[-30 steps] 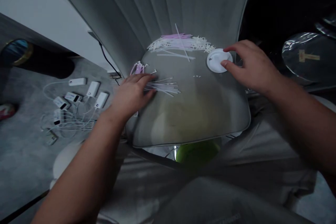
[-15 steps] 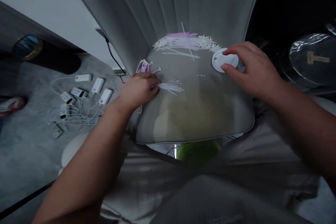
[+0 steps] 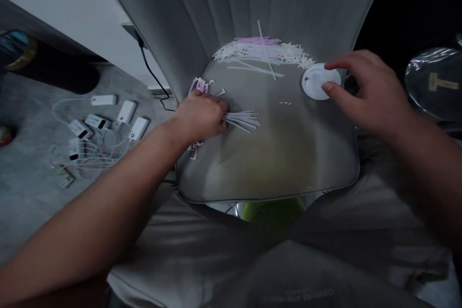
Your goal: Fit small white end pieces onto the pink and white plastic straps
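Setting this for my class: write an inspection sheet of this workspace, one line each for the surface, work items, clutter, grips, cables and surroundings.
Surface: grey upholstered chair seat, pleated backrest behind it.
Work items: bundle of thin white plastic strips beside the left hand; white and pink strip pile at the seat's back edge; white plastic disc by the right hand.
Clutter: small pink and white scraps beyond the left hand.
Grips: left hand down at the bundle's end, hold unclear; right hand spread, fingertips at the disc.
Cables: tangled white cables from white rectangular units; black cable by the wall.
Surroundings: grey floor; green object below the seat.
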Motion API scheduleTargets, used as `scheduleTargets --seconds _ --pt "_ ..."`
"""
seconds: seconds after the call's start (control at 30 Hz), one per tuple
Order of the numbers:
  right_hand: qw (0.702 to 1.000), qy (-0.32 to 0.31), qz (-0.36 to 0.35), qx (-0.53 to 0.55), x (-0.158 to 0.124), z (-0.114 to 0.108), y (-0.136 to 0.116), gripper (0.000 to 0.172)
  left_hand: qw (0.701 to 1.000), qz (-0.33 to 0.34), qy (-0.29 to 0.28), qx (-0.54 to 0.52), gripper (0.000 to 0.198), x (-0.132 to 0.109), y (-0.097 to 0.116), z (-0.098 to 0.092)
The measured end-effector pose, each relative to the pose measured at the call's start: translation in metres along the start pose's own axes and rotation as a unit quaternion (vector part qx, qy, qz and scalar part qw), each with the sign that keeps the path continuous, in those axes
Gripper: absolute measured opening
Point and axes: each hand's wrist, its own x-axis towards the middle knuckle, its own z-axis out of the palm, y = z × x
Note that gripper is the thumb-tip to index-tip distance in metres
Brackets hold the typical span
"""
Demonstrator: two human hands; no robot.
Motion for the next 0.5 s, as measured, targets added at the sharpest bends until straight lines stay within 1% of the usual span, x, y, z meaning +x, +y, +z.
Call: scheduleTargets --seconds 0.23,0.5 --pt "1.0 -0.009 -0.027 0.006 0.0 -0.004 -0.0046 0.036 0.999 -0.021 -0.033 0.02 0.03 0.0036 0.001 0.0013" --pt "1.0 -0.01 -0.027 0.01 -0.0033 -0.0068 -0.0083 0.035 0.999 -0.015 -0.029 0.014 0.035 0.0038 0.0012 -0.0019"
